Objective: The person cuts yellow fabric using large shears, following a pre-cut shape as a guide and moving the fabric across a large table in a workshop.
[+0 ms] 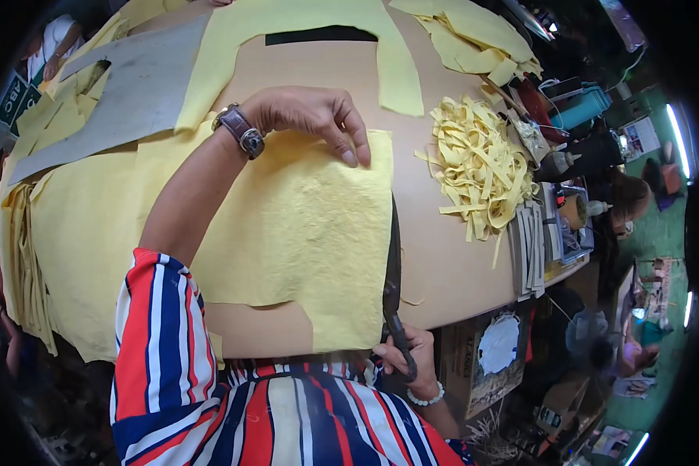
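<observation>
Two hands work a yellow leather sheet lying flat on the desk. Left hand presses fingertips on its far edge, grip flat and open. Right hand is closed around dark scissors along the sheet's right edge. Yellow strips are piled nearby.

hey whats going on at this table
A person is cutting a yellow sheet on a brown table. The left hand presses the sheet's top edge flat, while the right hand works dark scissors along its right edge. A pile of cut yellow strips lies to the right, and more yellow sheets are stacked on the left.
</observation>
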The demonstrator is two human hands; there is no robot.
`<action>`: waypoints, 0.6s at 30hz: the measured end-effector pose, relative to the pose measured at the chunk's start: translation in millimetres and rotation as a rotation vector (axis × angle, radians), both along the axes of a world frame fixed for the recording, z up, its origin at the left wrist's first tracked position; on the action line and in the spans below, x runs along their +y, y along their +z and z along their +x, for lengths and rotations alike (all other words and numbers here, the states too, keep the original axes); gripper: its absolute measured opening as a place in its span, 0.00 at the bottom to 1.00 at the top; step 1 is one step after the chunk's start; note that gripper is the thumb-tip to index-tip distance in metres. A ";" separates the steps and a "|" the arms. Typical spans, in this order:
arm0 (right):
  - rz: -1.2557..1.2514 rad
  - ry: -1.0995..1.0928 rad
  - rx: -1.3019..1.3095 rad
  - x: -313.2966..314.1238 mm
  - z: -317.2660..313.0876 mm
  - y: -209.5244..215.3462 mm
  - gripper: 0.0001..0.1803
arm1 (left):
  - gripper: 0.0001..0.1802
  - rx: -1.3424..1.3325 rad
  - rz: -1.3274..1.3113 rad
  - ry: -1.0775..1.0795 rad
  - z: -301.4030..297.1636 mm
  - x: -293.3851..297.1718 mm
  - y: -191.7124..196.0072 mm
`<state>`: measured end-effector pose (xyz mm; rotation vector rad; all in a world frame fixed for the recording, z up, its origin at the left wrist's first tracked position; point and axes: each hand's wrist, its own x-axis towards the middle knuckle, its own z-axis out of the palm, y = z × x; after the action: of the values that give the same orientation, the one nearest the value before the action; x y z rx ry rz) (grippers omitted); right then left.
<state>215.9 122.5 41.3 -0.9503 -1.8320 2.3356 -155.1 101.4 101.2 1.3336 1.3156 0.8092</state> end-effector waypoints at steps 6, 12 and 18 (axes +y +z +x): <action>-0.129 -0.032 0.100 0.9 5.8 -13.2 0.13 | 0.17 0.075 0.044 0.024 6.1 -6.7 2.0; -0.125 -0.036 0.156 4.9 -7.9 -14.9 0.19 | 0.20 -0.001 0.131 0.008 12.2 -9.4 2.3; -0.063 -0.042 0.154 7.3 -15.5 -13.1 0.22 | 0.21 -0.022 0.087 -0.008 17.3 -10.2 6.6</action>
<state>200.4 129.9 28.2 -0.7825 -1.6744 2.3809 -137.8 91.2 107.8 1.3930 1.2693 0.8816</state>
